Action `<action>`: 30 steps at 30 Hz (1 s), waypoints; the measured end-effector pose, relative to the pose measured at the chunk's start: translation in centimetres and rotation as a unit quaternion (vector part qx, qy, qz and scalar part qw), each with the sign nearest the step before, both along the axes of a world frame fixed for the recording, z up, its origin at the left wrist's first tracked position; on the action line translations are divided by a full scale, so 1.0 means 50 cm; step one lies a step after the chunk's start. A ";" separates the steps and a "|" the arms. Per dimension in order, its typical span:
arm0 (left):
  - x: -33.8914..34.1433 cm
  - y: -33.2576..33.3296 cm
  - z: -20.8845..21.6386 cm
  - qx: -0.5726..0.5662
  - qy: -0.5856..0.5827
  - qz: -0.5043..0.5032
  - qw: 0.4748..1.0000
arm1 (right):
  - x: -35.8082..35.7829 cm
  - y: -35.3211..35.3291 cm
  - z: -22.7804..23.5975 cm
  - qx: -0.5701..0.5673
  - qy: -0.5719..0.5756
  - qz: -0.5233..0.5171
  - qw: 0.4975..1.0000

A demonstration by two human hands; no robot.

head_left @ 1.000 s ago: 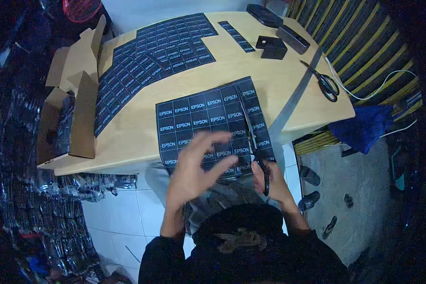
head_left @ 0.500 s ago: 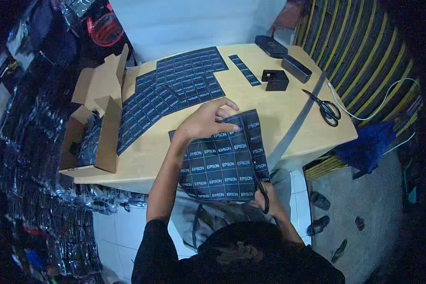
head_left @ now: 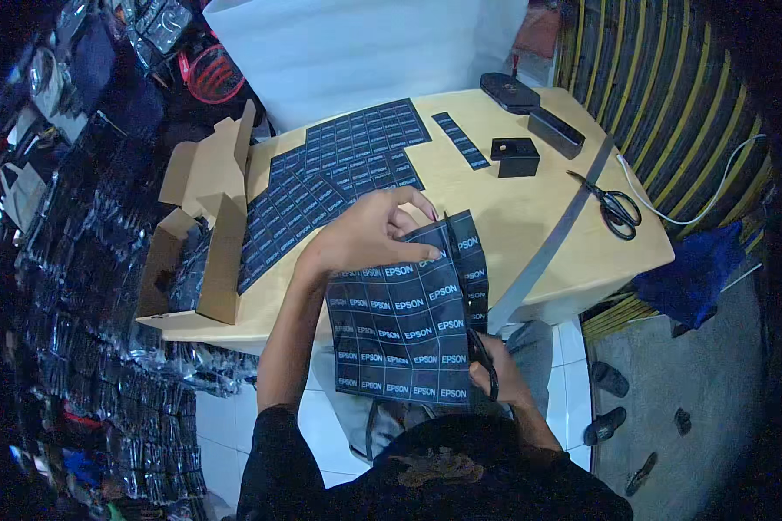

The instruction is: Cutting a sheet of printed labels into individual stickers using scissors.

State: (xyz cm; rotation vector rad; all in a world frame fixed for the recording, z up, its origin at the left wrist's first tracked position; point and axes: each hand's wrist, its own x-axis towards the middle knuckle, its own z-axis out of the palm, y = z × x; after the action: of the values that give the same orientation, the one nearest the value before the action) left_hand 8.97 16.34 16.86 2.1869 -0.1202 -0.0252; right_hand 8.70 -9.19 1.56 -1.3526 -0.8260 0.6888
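Note:
My left hand (head_left: 375,233) pinches the top edge of a black label sheet (head_left: 395,323), printed in a grid of pale-lettered rectangles. The sheet is held up over my lap, at the near edge of the table. In my right hand (head_left: 506,375) is a pair of black-handled scissors (head_left: 487,363), at the sheet's lower right. Their blades run upward along the line between the main part and a narrow right-hand strip (head_left: 470,252). A gap shows between strip and sheet near the top. The blade tips are hard to make out against the dark sheet.
More label sheets (head_left: 365,130) overlap on the table (head_left: 573,260), beside an open cardboard box (head_left: 219,278). Farther right are a cut label strip (head_left: 460,141), a small black box (head_left: 516,160), a long black case (head_left: 556,132) and other scissors (head_left: 619,213). Dark plastic-wrapped packages crowd the left.
The view has shifted, so the table's things appear slightly farther right and lower. The held sheet hangs lower and flatter toward me. Both hands keep their grip.

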 end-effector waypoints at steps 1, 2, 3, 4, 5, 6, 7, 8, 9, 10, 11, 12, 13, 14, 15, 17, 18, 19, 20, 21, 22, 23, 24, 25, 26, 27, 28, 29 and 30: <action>-0.001 -0.008 0.008 -0.010 0.025 0.013 1.000 | 0.002 -0.001 -0.004 0.002 -0.001 -0.002 1.000; 0.001 -0.013 0.011 -0.009 0.025 0.011 1.000 | 0.005 -0.001 -0.012 0.011 -0.023 -0.010 1.000; 0.004 -0.017 0.014 -0.007 0.009 0.010 1.000 | 0.008 -0.001 -0.016 0.020 -0.045 -0.019 0.999; 0.004 -0.019 0.014 -0.005 -0.005 0.011 1.000 | 0.009 -0.003 -0.012 0.022 -0.044 -0.019 0.999; 0.002 -0.025 0.026 -0.014 0.030 0.025 0.999 | 0.010 -0.005 -0.003 0.002 -0.029 -0.010 1.000; 0.004 -0.024 0.028 -0.011 0.030 0.025 0.999 | 0.011 -0.006 0.002 -0.017 -0.015 -0.002 1.000; 0.006 -0.022 0.030 0.008 0.034 0.018 0.999 | 0.011 -0.006 0.000 -0.016 -0.015 -0.003 1.000; 0.008 -0.020 0.031 0.027 0.037 0.011 0.999 | 0.010 -0.005 -0.003 -0.012 -0.005 -0.007 1.000; 0.013 -0.015 0.026 0.043 0.006 -0.005 0.999 | 0.010 -0.004 -0.004 -0.009 0.004 -0.011 1.000; 0.012 -0.014 0.032 0.045 0.005 -0.003 0.999 | 0.010 0.000 0.002 -0.006 0.003 -0.009 1.000; 0.011 -0.014 0.039 0.045 0.018 0.011 0.999 | 0.010 0.005 0.012 -0.009 0.019 -0.005 1.000; 0.010 -0.014 0.045 0.044 0.030 0.025 0.998 | 0.011 0.010 0.019 -0.013 0.034 0.000 0.999; 0.014 -0.007 0.040 0.063 0.025 0.031 0.997 | 0.014 0.014 0.017 -0.011 0.032 0.001 0.999; 0.018 0.001 0.037 0.064 0.022 0.033 0.997 | 0.014 0.018 0.013 -0.014 0.032 -0.003 0.999; 0.022 0.009 0.036 0.054 0.019 0.030 0.998 | 0.015 0.022 0.011 -0.018 0.033 -0.008 0.999; 0.026 0.023 0.036 0.036 0.008 0.024 0.999 | 0.014 0.029 0.018 -0.018 0.090 0.005 0.996; 0.026 0.028 0.040 0.038 0.005 0.026 0.999 | 0.014 0.035 0.021 -0.020 0.149 0.016 0.988; 0.028 0.027 0.051 0.019 0.023 0.026 0.999 | 0.015 0.042 0.024 -0.019 0.147 0.017 0.989; 0.030 0.026 0.061 0.001 0.041 0.027 0.999 | 0.016 0.052 0.026 -0.007 0.130 0.014 0.991; 0.034 0.027 0.069 -0.011 0.058 0.042 0.997 | 0.019 0.061 0.026 0.005 0.113 0.010 0.994; 0.033 0.032 0.074 -0.009 0.054 0.047 0.997 | 0.021 0.070 0.026 0.019 0.095 0.010 0.995; 0.034 0.039 0.075 -0.004 0.038 0.044 0.998 | 0.024 0.080 0.021 0.052 0.049 0.004 0.997; 0.035 0.047 0.076 0.001 0.023 0.041 0.999 | 0.029 0.082 0.028 0.054 0.045 0.008 0.998; 0.042 0.057 0.075 0.004 0.017 0.040 0.999 | 0.033 0.086 0.044 0.027 0.087 0.008 0.996; 0.047 0.067 0.076 0.006 0.015 0.042 0.999 | 0.036 0.092 0.055 0.000 0.130 0.008 0.992; 0.053 0.075 0.079 0.015 0.025 0.040 0.999 | 0.036 0.103 0.060 -0.011 0.107 -0.021 0.994; 0.057 0.082 0.086 0.025 0.033 0.040 0.998 | 0.039 0.112 0.074 -0.010 0.103 -0.018 0.994; 0.064 0.095 0.083 0.018 0.029 0.040 0.999 | 0.045 0.120 0.092 -0.015 0.141 -0.010 0.990; 0.075 0.114 0.075 0.019 0.026 0.042 0.999 | 0.050 0.130 0.106 -0.020 0.179 -0.002 0.984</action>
State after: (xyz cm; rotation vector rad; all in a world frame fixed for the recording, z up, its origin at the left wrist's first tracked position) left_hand 12.70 22.06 20.63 2.2249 0.0025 -0.0378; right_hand 11.20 -2.71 6.85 -1.2167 -0.5223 0.9180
